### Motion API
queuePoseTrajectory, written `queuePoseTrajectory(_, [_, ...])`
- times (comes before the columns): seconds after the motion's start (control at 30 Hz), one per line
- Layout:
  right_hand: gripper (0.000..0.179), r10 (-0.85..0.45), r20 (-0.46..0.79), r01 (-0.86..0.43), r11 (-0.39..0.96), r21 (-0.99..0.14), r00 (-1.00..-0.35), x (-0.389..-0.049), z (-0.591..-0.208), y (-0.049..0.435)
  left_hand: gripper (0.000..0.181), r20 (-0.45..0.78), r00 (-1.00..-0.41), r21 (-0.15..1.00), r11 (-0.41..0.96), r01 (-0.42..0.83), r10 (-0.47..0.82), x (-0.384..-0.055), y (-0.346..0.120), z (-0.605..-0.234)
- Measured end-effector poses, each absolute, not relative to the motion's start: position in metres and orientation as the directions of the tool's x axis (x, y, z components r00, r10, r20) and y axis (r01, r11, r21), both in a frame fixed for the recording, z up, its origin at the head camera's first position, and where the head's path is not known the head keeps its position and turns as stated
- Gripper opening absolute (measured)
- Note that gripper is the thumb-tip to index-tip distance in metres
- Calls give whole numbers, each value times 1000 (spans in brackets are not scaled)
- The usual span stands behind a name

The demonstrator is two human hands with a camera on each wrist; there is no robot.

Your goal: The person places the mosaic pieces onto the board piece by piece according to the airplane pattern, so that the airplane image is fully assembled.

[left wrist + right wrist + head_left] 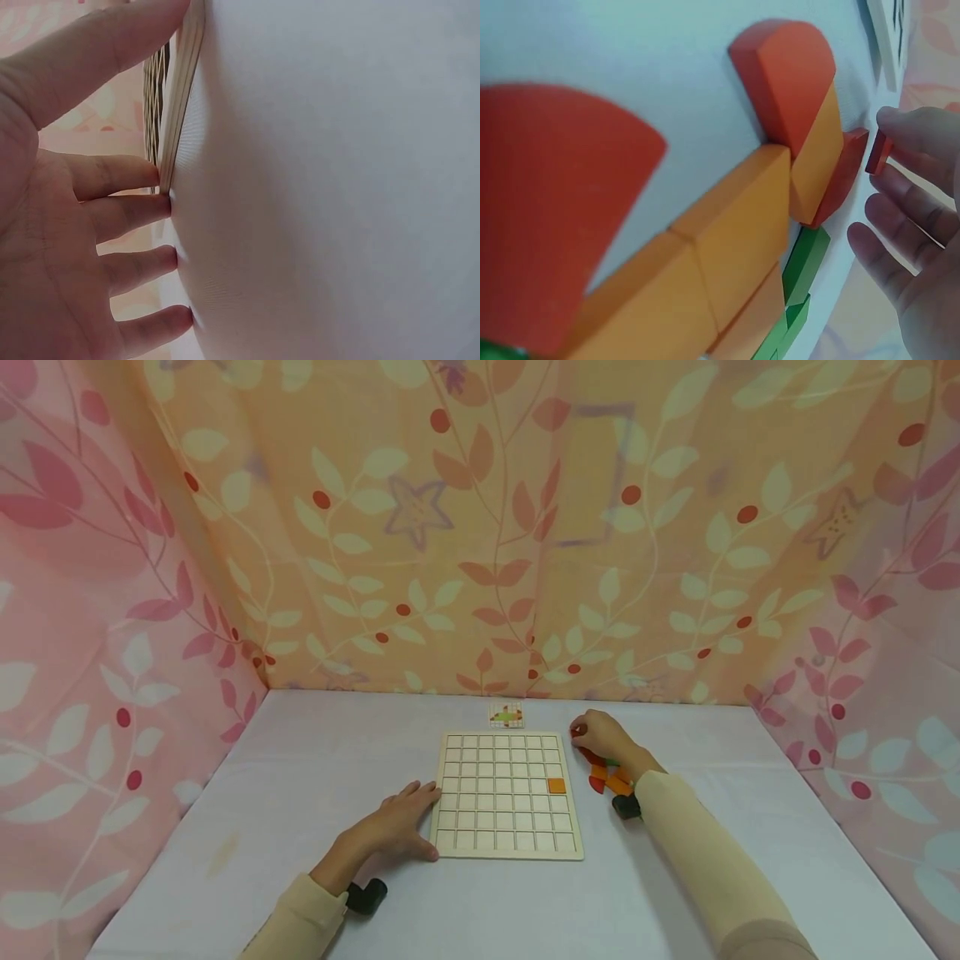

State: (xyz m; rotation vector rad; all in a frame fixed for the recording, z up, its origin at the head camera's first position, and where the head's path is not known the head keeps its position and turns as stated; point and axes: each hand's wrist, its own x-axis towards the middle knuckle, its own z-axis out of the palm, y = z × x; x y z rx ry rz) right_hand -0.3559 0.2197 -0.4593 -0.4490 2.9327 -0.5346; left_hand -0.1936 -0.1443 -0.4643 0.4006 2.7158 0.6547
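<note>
A pale wooden grid board (495, 802) lies on the white table, with one orange square block (557, 786) in a cell near its right edge. My left hand (397, 822) is at the board's left side, fingers spread, with thumb and fingertips at the edge; in the left wrist view the thumb lies along the board's side (184, 90). Beyond the board's upper right corner, my right hand (606, 737) pinches a small red block (879, 152) between thumb and fingertips. Beside that hand lie loose blocks: red rounded ones (799, 75), orange ones (742, 225) and green ones (806, 266).
A small picture card (507, 715) with a green and red pattern on a grid lies behind the board. Patterned cloth (495, 527) hangs along the back and both sides of the table. Dark devices (367, 897) are strapped at both wrists.
</note>
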Motion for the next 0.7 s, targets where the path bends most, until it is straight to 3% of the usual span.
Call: queuePoseTrajectory(0.7, [28,-330,86,-328,806,-493,-940,-324,-450,220,93,-257,-917,496,856,147,306,-198,-147,-467])
